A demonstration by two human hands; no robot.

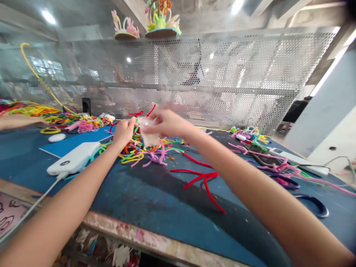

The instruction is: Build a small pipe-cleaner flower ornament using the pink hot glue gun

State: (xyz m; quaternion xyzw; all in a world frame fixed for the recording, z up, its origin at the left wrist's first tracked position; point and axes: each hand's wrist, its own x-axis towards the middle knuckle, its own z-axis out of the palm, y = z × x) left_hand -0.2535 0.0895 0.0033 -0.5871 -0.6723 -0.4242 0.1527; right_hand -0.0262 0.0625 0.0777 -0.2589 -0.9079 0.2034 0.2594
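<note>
Both my arms reach forward over a blue table. My right hand pinches the top of a small clear plastic bag that hangs below my fingers. My left hand closes on the bag's left edge. The picture is blurred at the hands, so the bag's contents are not readable. Under the bag lies a heap of coloured pipe cleaners. Red pipe cleaners lie loose nearer me.
A white power bank with a cable sits at the left. Another person's hand rests at the far left by more pipe cleaners. A white power strip and pink strands lie at the right. A perforated screen backs the table.
</note>
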